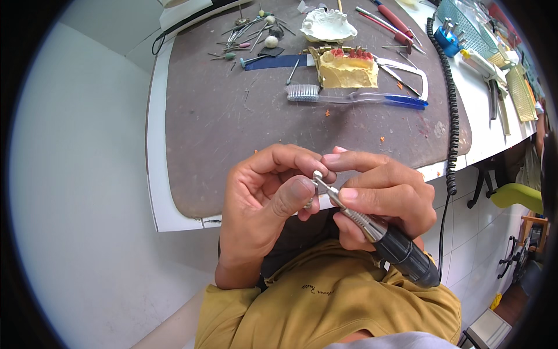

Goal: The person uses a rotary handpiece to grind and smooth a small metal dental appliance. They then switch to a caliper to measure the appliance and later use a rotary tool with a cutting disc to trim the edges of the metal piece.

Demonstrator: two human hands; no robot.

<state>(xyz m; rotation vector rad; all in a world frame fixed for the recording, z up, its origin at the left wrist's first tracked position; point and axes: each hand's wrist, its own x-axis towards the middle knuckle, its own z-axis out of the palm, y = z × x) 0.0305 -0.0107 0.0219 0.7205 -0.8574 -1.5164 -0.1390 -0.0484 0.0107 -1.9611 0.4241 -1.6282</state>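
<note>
My right hand (pixel 389 195) grips a black and silver rotary handpiece (pixel 401 250) like a pen, its tip pointing up and to the left. At the end of its shank sits a small pale, rounded bit (pixel 317 174), close to the left fingertips. My left hand (pixel 256 200) is closed, thumb against fingers, around a small silvery piece (pixel 308 204). Fingers hide most of that piece, so its shape is unclear. Both hands meet just in front of the bench's near edge, above my lap. Whether the bit touches the piece I cannot tell.
On the brown bench mat (pixel 215 134) lie a toothbrush (pixel 360 98), a yellow dental model (pixel 349 72) with red parts, a white plaster cast (pixel 328 25), a caliper (pixel 425 81) and several rotary burs (pixel 238 38). A coiled black cord (pixel 450 104) hangs over the right edge.
</note>
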